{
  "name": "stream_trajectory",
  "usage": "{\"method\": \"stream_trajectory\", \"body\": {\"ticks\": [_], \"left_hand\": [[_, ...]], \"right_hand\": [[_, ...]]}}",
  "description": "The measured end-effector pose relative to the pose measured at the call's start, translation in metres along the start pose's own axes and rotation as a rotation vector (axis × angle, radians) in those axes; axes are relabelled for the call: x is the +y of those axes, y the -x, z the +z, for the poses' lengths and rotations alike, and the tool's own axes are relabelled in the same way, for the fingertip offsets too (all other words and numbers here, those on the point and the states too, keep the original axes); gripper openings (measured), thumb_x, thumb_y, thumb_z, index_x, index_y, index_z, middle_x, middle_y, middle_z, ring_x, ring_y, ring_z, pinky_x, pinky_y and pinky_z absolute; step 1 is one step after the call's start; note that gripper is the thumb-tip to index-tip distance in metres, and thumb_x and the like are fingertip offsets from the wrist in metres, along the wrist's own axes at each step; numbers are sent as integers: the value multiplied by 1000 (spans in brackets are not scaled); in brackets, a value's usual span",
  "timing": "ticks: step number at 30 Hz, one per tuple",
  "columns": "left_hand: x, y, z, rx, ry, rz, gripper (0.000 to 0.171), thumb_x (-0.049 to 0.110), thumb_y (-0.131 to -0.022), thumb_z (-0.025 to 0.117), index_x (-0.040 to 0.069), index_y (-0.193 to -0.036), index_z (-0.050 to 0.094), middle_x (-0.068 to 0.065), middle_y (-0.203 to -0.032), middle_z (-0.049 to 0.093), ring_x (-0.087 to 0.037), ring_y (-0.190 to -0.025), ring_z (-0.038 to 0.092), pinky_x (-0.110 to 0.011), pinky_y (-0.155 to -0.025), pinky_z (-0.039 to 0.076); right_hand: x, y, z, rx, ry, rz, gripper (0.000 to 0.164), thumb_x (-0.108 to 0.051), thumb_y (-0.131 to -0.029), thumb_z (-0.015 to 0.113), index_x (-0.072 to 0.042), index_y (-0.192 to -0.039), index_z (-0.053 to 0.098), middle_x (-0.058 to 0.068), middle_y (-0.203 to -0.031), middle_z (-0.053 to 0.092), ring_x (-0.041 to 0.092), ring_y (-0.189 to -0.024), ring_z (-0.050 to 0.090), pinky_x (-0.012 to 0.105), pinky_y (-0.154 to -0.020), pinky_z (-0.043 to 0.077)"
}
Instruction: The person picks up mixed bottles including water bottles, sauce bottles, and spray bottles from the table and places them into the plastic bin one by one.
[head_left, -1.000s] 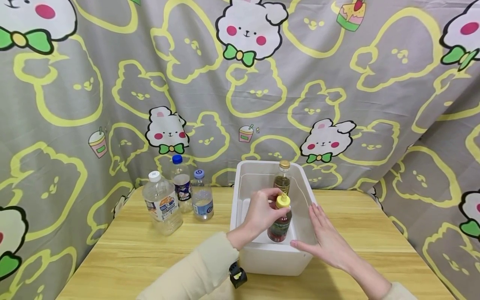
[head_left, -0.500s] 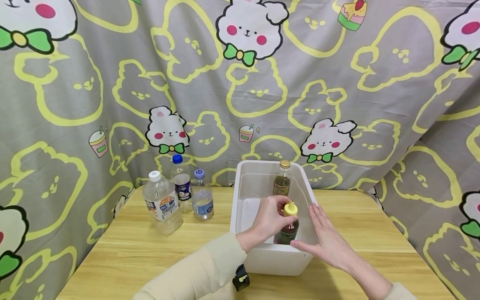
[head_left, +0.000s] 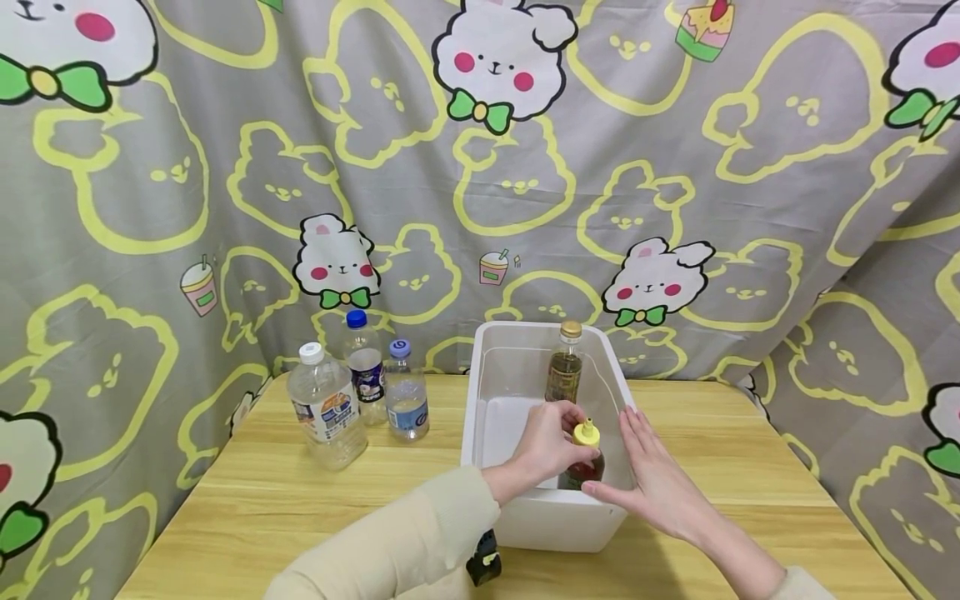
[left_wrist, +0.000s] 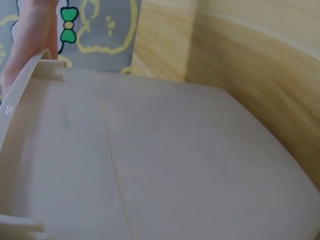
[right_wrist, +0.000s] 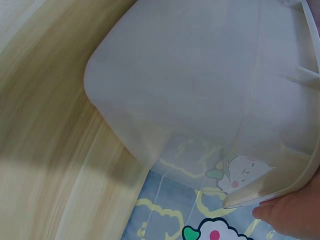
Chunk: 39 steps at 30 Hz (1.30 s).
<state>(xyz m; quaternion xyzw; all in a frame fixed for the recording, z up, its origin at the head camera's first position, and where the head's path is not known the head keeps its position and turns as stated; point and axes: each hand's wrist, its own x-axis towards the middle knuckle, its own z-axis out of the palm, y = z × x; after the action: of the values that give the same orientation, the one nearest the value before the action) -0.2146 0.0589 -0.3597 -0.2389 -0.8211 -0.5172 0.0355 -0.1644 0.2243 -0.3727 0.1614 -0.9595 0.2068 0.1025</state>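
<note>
A white plastic bin [head_left: 551, 521] stands on the table with two bottles in it. My left hand [head_left: 551, 442] reaches inside and pinches a squeeze bottle [head_left: 588, 437] by the neck, just under its yellow nozzle cap. Dark red contents show low in that bottle, whose lower part is hidden behind the near rim. Behind it stands a gold-capped bottle [head_left: 564, 371] with dark liquid. My right hand [head_left: 656, 475] rests on the bin's near right corner, fingers straight along the side rim, thumb on the front rim. Both wrist views mostly show the bin's outer wall [left_wrist: 175, 160].
Left of the bin stand a large clear bottle with a white cap [head_left: 330, 417], a blue-capped bottle [head_left: 365, 367] and a small purple-capped bottle [head_left: 407, 400]. A patterned curtain [head_left: 420, 167] hangs behind the wooden table [head_left: 247, 517].
My left hand has moved the squeeze bottle right and toward the bin's near right corner, lower behind the front rim. The right hand has stayed in place.
</note>
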Motion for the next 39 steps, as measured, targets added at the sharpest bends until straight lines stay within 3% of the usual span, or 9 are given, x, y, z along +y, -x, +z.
{"method": "stream_trajectory", "body": {"ticks": [11, 39], "left_hand": [[-3, 0, 4, -93, -39, -42, 29, 4, -62, 79, 4, -83, 59, 3, -72, 57, -4, -62, 53, -12, -58, 46], [-8, -3, 7, -177, -164, -15, 31, 7, -59, 82, 4, -79, 58, 4, -66, 55, 0, -57, 47, -11, -53, 42]], "right_hand": [[-1, 0, 0, -6, -8, 6, 100, -57, -73, 61, 9, -136, 19, 24, -143, 12, 33, -132, 7, 57, -96, 24], [-1, 0, 0, -4, -8, 6, 100, -55, -73, 62, 8, -137, 17, 24, -143, 11, 32, -132, 7, 57, -95, 25]]}}
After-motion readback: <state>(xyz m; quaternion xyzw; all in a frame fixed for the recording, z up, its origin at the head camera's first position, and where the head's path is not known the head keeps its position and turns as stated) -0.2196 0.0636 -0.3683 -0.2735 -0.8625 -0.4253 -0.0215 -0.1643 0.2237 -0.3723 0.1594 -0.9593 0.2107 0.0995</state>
